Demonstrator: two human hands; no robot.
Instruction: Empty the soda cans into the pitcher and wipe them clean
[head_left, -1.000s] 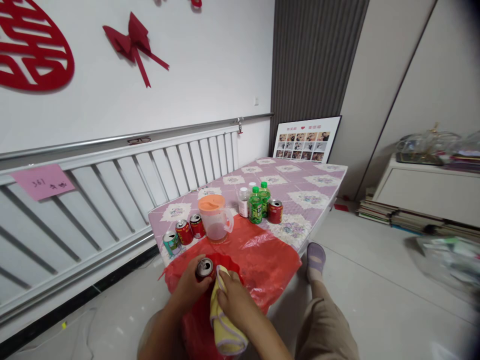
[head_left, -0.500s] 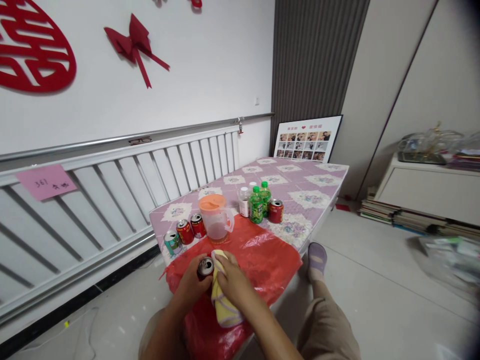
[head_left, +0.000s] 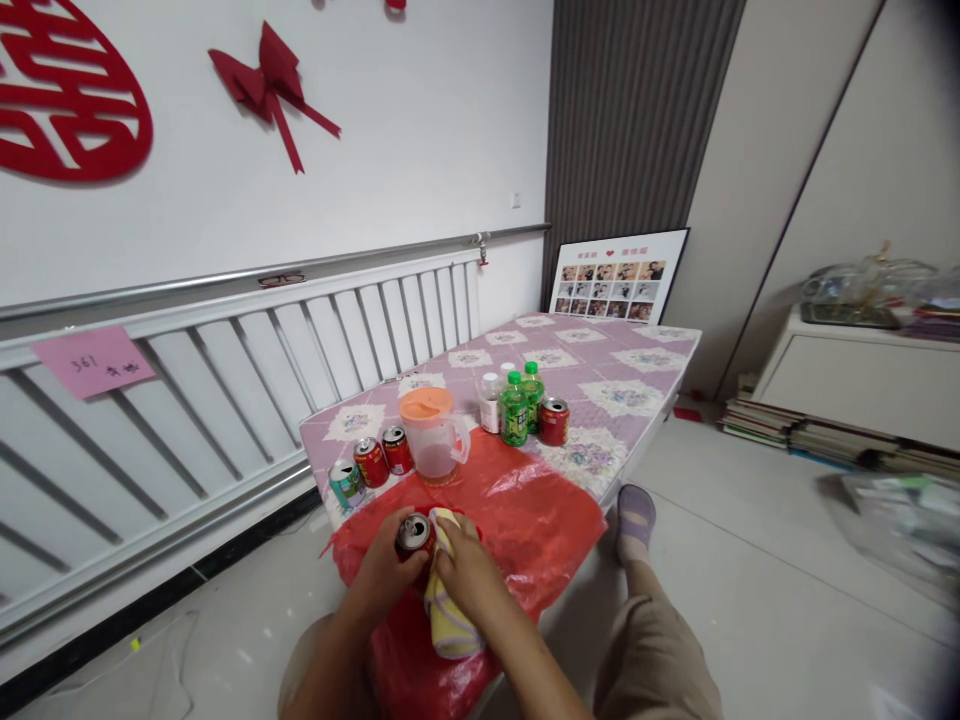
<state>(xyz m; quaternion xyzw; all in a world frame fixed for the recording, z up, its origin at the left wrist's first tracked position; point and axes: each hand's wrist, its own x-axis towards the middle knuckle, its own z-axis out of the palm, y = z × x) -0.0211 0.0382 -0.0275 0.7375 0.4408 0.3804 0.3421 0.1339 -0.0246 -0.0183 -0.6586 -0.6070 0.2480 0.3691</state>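
Observation:
My left hand point(head_left: 384, 572) is wrapped round a dark red can point(head_left: 415, 536), upright with its opened top facing up. My right hand point(head_left: 466, 566) grips a yellow cloth point(head_left: 451, 622) against the can's right side. Both hands are over a red plastic sheet point(head_left: 517, 510) at the table's near end. Just beyond stands a clear pitcher point(head_left: 433, 452) with an orange lid. Left of it are a green can point(head_left: 346, 485) and two red cans point(head_left: 371, 462), point(head_left: 397, 451).
Green-capped bottles point(head_left: 514, 412) and a white-capped bottle point(head_left: 490, 405) stand right of the pitcher, beside another red can point(head_left: 554, 423). A radiator point(head_left: 330, 345) runs along the table's left side. A photo board point(head_left: 619, 275) leans behind the table.
The cloth and my right hand have shifted slightly down and to the right against the can. My left hand still holds the can.

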